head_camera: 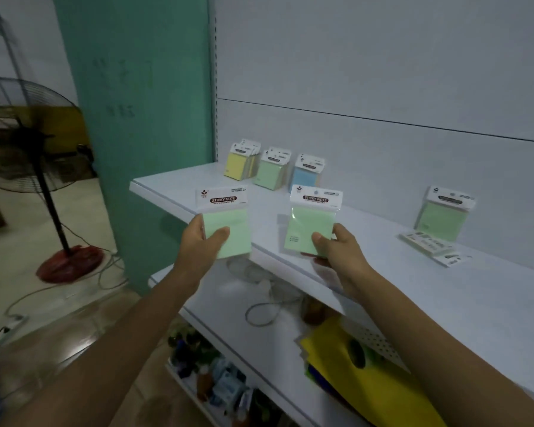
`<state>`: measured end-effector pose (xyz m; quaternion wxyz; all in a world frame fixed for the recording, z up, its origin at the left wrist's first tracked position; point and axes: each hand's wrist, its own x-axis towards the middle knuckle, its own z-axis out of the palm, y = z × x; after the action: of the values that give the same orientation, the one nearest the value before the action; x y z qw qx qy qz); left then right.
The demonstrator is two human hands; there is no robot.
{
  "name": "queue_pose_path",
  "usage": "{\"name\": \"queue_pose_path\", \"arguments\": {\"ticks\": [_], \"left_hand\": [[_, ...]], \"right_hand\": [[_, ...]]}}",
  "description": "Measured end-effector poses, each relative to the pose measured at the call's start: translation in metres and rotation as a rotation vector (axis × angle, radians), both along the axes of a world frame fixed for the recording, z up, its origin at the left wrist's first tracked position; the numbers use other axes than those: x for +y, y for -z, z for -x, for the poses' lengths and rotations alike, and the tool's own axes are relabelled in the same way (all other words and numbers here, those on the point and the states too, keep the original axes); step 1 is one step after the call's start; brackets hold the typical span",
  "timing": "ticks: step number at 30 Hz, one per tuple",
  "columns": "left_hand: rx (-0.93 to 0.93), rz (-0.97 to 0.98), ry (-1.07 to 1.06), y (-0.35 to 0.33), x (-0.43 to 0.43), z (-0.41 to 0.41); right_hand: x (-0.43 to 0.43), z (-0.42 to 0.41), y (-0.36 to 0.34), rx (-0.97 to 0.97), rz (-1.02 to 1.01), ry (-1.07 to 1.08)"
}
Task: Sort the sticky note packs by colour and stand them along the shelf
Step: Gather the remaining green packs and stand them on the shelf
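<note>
My left hand [202,245] grips a green sticky note pack [228,223] in front of the white shelf [383,272]. My right hand [336,248] holds a second green pack [309,223] over the shelf's front edge. Standing at the back left of the shelf are a yellow group [238,164], a green group [270,174] and a blue pack [305,177]. Farther right another green pack [443,217] leans on the back wall, with a few packs lying flat [429,245] before it.
A teal pillar [136,118] stands left of the shelf. A floor fan [37,149] with a red base and cables is on the floor at left. The lower shelf holds a cable [259,312], yellow sheets [367,374] and small items.
</note>
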<state>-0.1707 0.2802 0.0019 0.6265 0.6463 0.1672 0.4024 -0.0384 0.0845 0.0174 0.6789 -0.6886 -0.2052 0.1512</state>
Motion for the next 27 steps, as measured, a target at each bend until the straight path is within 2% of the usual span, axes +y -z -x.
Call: {"name": "queue_pose_path", "arguments": {"ticks": [8, 14, 20, 27], "left_hand": [[0.024, -0.011, -0.039, 0.003, 0.107, 0.056], [0.063, -0.007, -0.014, 0.014, 0.148, 0.066], [0.073, 0.023, -0.016, 0.015, 0.182, 0.047], [0.075, -0.039, 0.023, -0.005, 0.227, -0.014]], "right_hand": [[0.105, 0.046, -0.002, -0.014, -0.105, 0.016], [0.146, 0.044, 0.005, -0.047, 0.049, 0.108], [0.181, 0.014, 0.004, -0.023, 0.05, 0.14], [0.232, -0.049, 0.004, 0.037, 0.031, 0.173]]}}
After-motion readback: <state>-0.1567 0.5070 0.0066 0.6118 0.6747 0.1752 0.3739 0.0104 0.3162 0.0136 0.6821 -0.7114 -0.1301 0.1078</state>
